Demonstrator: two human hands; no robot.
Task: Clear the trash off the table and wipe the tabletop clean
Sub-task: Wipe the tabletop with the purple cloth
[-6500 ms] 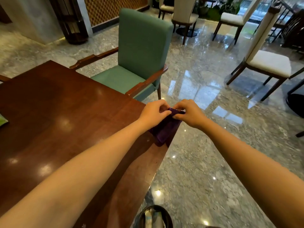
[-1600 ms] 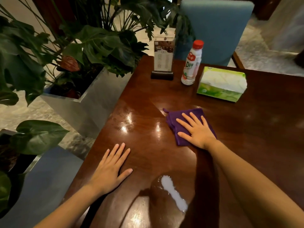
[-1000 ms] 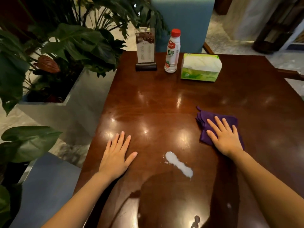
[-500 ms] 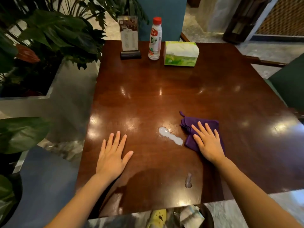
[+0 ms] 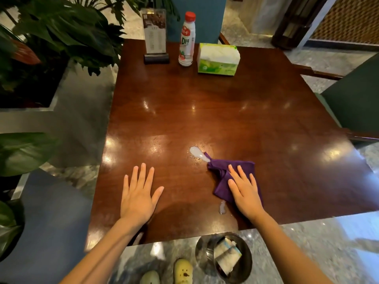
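Head: purple cloth (image 5: 219, 171) against white spill (image 5: 196, 153)

Cloth (image 5: 231, 173) on table (image 5: 205, 111), right of spill (image 5: 196, 152)

I see bare table (image 5: 225, 111) mid-frame; menu stand (image 5: 154, 35), bottle (image 5: 187, 38) and tissue box (image 5: 218, 59) (top centre) block its far edge.

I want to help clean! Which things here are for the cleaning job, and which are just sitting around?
For the job: purple cloth under the right hand; white spill; small puddle; table; bin holding trash; left hand flat on the table.
Just sitting: menu stand; bottle; tissue box; plant; green chair.
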